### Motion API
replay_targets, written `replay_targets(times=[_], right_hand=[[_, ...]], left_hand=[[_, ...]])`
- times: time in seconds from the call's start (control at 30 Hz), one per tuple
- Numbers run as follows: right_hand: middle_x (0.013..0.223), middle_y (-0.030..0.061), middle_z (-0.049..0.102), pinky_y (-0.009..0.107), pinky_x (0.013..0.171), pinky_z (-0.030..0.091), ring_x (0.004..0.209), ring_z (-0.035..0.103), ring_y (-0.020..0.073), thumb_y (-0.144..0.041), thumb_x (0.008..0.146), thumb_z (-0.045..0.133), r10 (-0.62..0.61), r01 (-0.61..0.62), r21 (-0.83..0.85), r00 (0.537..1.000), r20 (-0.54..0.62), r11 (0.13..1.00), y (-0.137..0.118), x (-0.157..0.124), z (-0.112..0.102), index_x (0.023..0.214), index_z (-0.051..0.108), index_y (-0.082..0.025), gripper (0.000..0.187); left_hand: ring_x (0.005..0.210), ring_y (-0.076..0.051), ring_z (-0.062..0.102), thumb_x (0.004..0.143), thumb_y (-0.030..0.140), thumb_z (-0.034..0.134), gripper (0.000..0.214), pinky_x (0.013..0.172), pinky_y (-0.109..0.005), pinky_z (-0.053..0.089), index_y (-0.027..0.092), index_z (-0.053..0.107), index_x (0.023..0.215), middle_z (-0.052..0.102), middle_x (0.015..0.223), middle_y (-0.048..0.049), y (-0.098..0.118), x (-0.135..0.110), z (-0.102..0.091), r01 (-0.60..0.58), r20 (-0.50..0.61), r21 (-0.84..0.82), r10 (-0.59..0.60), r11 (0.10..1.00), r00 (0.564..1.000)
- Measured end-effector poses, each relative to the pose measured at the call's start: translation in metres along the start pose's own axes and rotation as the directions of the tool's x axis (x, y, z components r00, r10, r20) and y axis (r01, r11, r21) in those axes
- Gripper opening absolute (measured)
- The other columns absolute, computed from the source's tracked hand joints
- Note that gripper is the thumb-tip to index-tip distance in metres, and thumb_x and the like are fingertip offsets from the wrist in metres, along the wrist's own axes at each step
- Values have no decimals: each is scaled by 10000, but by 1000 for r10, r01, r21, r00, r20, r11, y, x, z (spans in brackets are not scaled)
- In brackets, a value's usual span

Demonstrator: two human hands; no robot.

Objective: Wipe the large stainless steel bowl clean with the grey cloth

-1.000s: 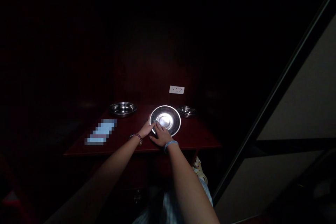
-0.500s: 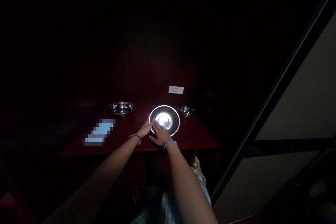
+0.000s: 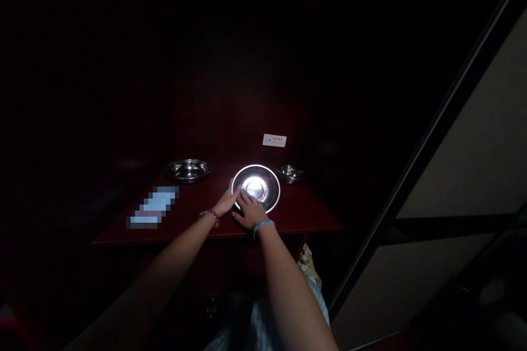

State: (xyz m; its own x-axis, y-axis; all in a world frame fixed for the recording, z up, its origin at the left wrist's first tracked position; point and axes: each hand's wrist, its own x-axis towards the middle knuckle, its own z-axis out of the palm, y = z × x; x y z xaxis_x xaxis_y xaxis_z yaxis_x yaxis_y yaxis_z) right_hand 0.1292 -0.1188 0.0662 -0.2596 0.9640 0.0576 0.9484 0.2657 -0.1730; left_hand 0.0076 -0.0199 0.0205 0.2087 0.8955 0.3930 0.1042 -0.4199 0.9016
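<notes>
A shiny steel plate [image 3: 261, 184] lies in a spot of light on a dark red wooden table [image 3: 304, 214]. Both my hands rest on the plate's near-left rim. My left hand [image 3: 226, 202], with a bead bracelet on the wrist, touches the rim from the left with its fingers curled on it. My right hand [image 3: 249, 212], with a light blue wristband, lies flat on the near rim, fingers stretched out over the plate.
A second steel dish [image 3: 189, 169] stands at the back left and a small steel bowl [image 3: 290, 173] at the back right. A pale blurred flat object [image 3: 153, 207] lies at the left. A white socket plate [image 3: 274, 140] is on the dark back wall. A slanted dark frame [image 3: 432, 148] is at the right.
The whole view has shifted slightly left. My hands and the plate keep the same pose relative to each other.
</notes>
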Motion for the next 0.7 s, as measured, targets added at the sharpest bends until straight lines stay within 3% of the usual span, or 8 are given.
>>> replay_targets(times=[0.23,0.47,0.7], right_hand=[[1712,-1,199,449,1269,141,1566,201,264,-526,1072,198,127,-128,-42,992,-19,991,0,3,1,1605,355,-231,629],[1717,20,165,451,1262,120,1569,196,268,-476,1067,210,237,-241,-60,969,-62,969,3,4,-1,1614,334,-221,616],[1709,87,178,460,1257,94,1569,184,276,-473,1063,162,382,-389,-70,920,-90,919,9,2,-5,1623,283,-125,670]], left_hand=[[1417,-322,511,950,406,437,596,1226,-500,336,146,403,1485,653,1378,-169,-3,1,1,-7,5,12,7,1000,1000],[1408,-319,523,931,345,462,571,1198,-518,377,203,391,1480,645,1396,-159,0,0,1,-41,5,-18,41,999,999],[1399,-328,527,931,328,487,572,1203,-504,377,179,393,1475,629,1406,-174,2,-2,1,-29,5,-82,29,996,1000]])
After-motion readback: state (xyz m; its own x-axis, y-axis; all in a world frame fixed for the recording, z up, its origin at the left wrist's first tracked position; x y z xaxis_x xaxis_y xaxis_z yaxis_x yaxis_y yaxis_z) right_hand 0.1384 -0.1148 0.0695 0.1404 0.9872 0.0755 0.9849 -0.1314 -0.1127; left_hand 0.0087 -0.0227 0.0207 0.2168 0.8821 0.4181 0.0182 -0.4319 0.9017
